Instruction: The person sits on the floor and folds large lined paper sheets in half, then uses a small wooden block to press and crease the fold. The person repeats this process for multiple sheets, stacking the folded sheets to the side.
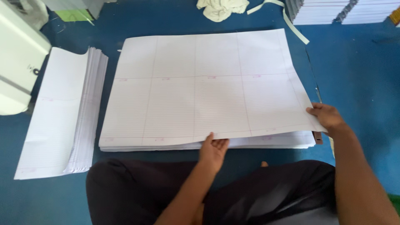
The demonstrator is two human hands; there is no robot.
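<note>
A thick stack of large white ruled sheets [200, 91] lies on the blue floor in front of me. My left hand [213, 151] is at the middle of the near edge, fingers slipped under the top sheets. At the near right corner my right hand [326, 116] pinches the top sheets, lifting that corner slightly off the stack. My crossed legs in dark trousers [216, 191] are just below the stack.
A pile of folded ruled sheets [62, 112] lies to the left. A white machine [16, 58] stands at far left. At the top are a crumpled cloth [221, 8], a paper strip [291, 25] and stacked paper blocks [341, 10]. Blue floor [362, 71] extends right.
</note>
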